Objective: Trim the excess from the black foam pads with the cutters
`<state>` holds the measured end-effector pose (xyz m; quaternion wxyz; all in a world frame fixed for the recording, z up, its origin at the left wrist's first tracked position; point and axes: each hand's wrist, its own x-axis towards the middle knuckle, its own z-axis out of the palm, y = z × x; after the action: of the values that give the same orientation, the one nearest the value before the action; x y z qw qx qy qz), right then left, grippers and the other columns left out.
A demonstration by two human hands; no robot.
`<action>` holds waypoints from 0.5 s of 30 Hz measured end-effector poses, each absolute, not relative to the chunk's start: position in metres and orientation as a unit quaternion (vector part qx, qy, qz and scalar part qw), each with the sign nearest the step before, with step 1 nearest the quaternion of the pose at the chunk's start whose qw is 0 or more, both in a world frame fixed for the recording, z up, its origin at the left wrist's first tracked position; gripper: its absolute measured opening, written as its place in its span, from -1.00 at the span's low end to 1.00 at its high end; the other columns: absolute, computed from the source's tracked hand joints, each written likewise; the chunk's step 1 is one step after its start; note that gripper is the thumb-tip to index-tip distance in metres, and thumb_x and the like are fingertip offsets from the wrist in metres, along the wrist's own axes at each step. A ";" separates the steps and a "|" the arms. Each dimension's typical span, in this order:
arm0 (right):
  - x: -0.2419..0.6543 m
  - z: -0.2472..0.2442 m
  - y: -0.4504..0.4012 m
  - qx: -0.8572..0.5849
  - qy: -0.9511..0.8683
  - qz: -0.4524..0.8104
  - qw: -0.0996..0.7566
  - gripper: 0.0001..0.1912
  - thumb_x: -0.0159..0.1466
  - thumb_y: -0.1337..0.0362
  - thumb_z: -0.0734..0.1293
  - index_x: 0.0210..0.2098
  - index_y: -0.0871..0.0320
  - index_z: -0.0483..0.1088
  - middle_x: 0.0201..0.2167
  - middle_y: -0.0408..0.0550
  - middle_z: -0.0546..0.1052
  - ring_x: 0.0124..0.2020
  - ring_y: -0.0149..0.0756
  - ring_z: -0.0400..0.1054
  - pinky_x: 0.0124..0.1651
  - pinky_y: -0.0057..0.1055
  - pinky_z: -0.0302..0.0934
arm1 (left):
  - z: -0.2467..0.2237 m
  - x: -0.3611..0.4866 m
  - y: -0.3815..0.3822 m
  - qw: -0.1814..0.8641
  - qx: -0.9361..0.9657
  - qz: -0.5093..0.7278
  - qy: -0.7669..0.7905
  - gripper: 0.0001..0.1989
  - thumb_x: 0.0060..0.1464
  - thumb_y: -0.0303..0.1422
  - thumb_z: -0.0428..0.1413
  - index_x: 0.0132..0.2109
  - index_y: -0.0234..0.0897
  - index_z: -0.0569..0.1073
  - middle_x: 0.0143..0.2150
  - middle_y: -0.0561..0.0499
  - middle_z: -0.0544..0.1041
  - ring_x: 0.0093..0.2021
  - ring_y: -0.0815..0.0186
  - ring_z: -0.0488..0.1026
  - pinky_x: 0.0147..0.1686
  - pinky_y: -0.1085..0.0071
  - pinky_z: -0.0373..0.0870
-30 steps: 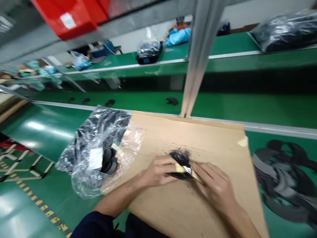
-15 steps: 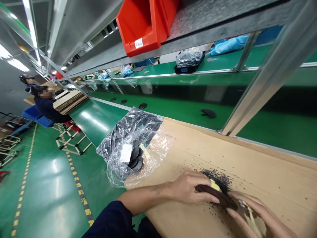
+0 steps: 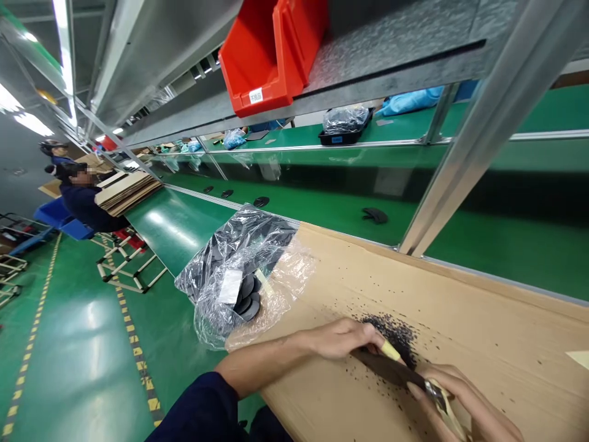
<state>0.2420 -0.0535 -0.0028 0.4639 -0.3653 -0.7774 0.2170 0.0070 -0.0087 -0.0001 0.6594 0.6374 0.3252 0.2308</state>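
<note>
A dark, flat, curved piece (image 3: 389, 372) is held low over the brown cardboard between my two hands. My left hand (image 3: 343, 339) is closed on its far-left end, with yellow tape around one finger. At the piece's other end, my right hand (image 3: 453, 393) is closed around a small shiny metal tool (image 3: 436, 393) with pale yellow parts; its exact kind is hidden by the fingers. Right-hand fingers also touch the piece. Small black crumbs (image 3: 393, 334) lie heaped and scattered on the cardboard (image 3: 488, 331) around both hands.
To the left, a clear plastic bag (image 3: 216, 319) holds several dark oval pieces (image 3: 248, 298). A metal post (image 3: 453, 153) rises beyond the cardboard. Above hangs a red bin (image 3: 271, 61) on a shelf. Dark pieces (image 3: 375, 215) lie on the green belt. A co-worker (image 3: 83, 196) sits at far left.
The dark piece has turned in my hands and now shows more edge-on. My left hand's fingers have shifted over its top, the taped finger extended along it. The view has shifted slightly.
</note>
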 end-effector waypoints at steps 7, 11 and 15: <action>0.234 0.008 -0.056 -0.355 -0.778 0.199 0.478 -0.91 0.36 0.26 0.33 -0.14 0.02 0.45 -0.30 -0.04 0.59 -0.34 -0.20 0.53 -0.27 -0.36 0.42 | 0.027 -0.003 0.005 0.688 0.670 0.106 0.257 -0.64 0.24 -0.21 0.23 0.05 -0.40 0.55 -0.20 -0.07 0.58 -0.32 0.41 0.45 -0.30 0.53 0.38; 0.234 0.010 -0.060 -0.407 -0.746 0.140 0.509 -0.86 0.34 0.28 0.35 -0.09 0.06 0.45 -0.28 0.00 0.58 -0.31 -0.17 0.52 -0.22 -0.30 0.42 | 0.070 -0.022 0.038 0.435 0.847 0.087 0.293 -0.81 0.31 -0.37 0.14 -0.01 -0.33 0.58 -0.08 -0.09 0.59 -0.15 0.33 0.51 -0.09 0.47 0.41; 0.238 0.010 -0.063 -0.399 -0.768 0.110 0.490 -0.78 0.33 0.34 0.34 -0.02 0.08 0.44 -0.29 0.02 0.59 -0.31 -0.14 0.51 -0.29 -0.26 0.41 | 0.097 -0.041 0.109 0.091 0.874 0.003 0.478 -0.80 0.32 -0.44 0.05 -0.12 -0.26 0.59 -0.05 -0.10 0.58 0.08 0.16 0.44 0.15 0.28 0.31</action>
<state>0.2378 -0.0628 0.0096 0.4897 -0.3988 -0.7675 0.1101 -0.0406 0.1085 0.0969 0.0908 0.8737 0.4779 0.0027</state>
